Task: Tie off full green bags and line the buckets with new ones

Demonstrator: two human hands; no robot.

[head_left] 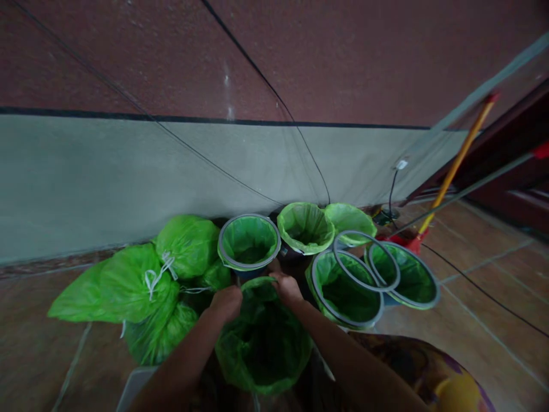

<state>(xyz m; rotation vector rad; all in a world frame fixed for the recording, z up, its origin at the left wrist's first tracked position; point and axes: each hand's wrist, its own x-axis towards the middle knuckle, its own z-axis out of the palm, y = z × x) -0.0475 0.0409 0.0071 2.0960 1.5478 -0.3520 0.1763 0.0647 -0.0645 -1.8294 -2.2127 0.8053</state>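
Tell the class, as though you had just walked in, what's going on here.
Someone's right hand grips the far edge of a green liner, with the left hand at that edge too. Tied green bags are piled on the left. By the wall stand three lined bins; two more bins sit at right, with two loose grey rings across them.

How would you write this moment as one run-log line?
left hand: at rim of open green plastic liner, grip unclear | right hand: gripping that rim | nearby: tied green plastic bags, loose round grey rings
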